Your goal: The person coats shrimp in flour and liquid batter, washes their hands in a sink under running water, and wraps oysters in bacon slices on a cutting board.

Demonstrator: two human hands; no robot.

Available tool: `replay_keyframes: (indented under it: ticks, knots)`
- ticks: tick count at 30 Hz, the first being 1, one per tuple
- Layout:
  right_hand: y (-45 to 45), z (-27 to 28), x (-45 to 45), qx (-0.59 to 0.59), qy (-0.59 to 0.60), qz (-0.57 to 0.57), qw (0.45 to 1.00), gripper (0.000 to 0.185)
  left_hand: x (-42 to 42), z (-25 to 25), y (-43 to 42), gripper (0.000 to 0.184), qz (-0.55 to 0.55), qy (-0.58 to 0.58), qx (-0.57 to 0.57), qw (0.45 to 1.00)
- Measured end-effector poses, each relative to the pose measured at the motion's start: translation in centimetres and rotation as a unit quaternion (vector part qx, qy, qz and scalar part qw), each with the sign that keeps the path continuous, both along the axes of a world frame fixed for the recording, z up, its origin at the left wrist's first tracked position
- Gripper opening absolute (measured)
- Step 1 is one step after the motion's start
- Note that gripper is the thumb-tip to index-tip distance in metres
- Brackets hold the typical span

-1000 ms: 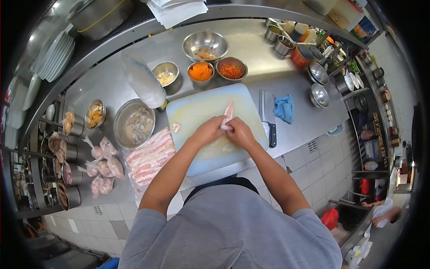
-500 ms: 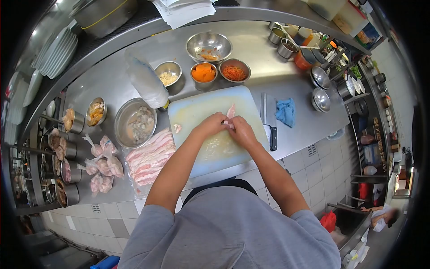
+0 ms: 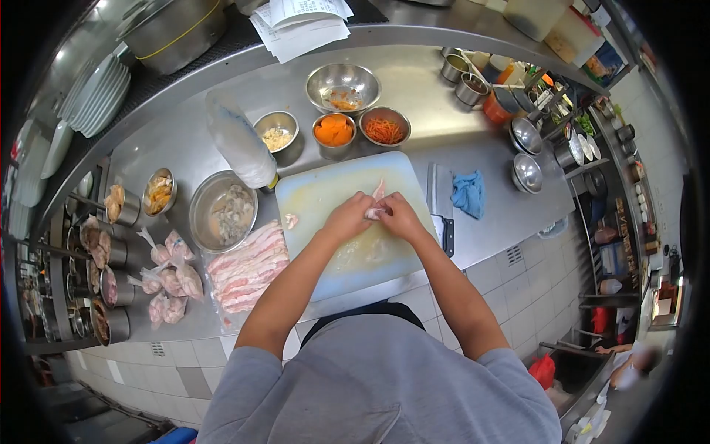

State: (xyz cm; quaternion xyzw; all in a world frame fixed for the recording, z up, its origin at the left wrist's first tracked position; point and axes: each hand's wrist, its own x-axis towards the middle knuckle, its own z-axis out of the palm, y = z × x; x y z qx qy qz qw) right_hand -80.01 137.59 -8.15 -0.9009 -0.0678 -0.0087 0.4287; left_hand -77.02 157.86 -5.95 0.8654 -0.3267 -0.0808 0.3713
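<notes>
Where fingers (image 3: 363,202) meet, meat strip (image 3: 380,190) sits pinched, tip beyond

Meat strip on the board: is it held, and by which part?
The strip is held at its near end by left hand and right hand; its far tip is free.

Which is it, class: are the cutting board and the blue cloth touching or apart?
Apart. The head view shows the knife lying between the cutting board and the blue cloth.
</notes>
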Motion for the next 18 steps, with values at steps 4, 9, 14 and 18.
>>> replay_keyframes:
  ticks: [4,9,14,18]
  knots:
    - [0.5,0.5,-0.6,-0.017,-0.042,0.004,0.999,0.023,1.1,-0.7,-0.4,0.03,0.01,-0.016,0.019,1.0]
    - [0.8,0.9,-0.1,-0.119,-0.146,0.027,0.982,0.026,3.4,-1.4,-0.7,0.032,-0.007,0.012,0.042,0.999]
    - [-0.2,1.1,2.7,-0.044,0.032,-0.001,0.999,0.029,3.4,-1.7,-1.3,0.034,0.077,0.057,-0.019,0.995]
    - [-1.6,-1.6,4.8,-0.051,-0.009,-0.014,0.999,0.034,1.1,-2.0,-1.8,0.034,0.243,0.199,-0.223,0.923]
